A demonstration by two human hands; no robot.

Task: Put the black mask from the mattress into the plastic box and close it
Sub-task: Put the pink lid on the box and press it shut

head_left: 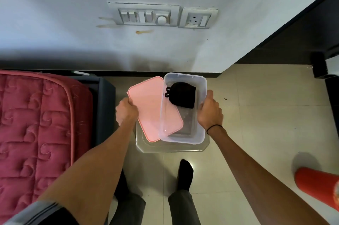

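The black mask [181, 95] lies inside the clear plastic box [199, 133], toward its far end. The box has no lid on it and rests on a small clear stool [145, 146]. My right hand [210, 111] grips the box's right wall. A pink lid [149, 107] sits to the box's left, its right part tucked under the box. My left hand [126, 111] holds the lid by its left edge.
A pink quilted mattress [34, 123] on a dark bed frame [104, 107] lies to the left. The wall with a switch panel [145, 16] is straight ahead. A dark piece of furniture [311, 28] stands at right, an orange object [317, 186] at lower right. My feet stand on the tiled floor.
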